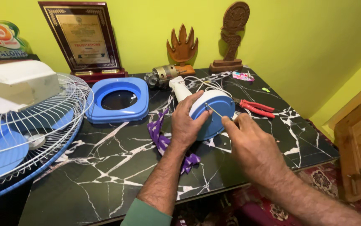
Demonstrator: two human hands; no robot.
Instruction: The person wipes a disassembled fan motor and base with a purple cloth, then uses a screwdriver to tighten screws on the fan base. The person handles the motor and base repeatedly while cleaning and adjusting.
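Head cam, quick rundown pls. What's w/ the hands?

— Left hand (185,122) is clamped round the blue-and-white fan motor housing (214,112), fingers wrapped over its near left edge, holding it tilted on the black marble table (105,167). Right hand (247,142) pinches a thin screwdriver (214,111) btwn thumb & fingertips, tip set against the housing's blue face.

— Where's the housing exactly?

— Abt mid-table, slightly right of centre. Its white neck (179,88) pokes out the far side, toward the wall.

— Stuff around it?

— Red-handled pliers (256,108) just right of it, lying flat. Purple ribbon (161,140) runs under the left wrist, toward the near edge. Blue square cover w/ a round hole (117,100) sits left, near the fan grille (29,129) (grille hangs over the table's left edge, blue blade behind the wires). A white casing (17,83) rests on top of the grille.

— Far side?

— Small metal motor (160,75) by the wall, framed plaque (82,37) left of it, two wooden trophies (230,37) on its right. Wooden door (360,142) at far right.
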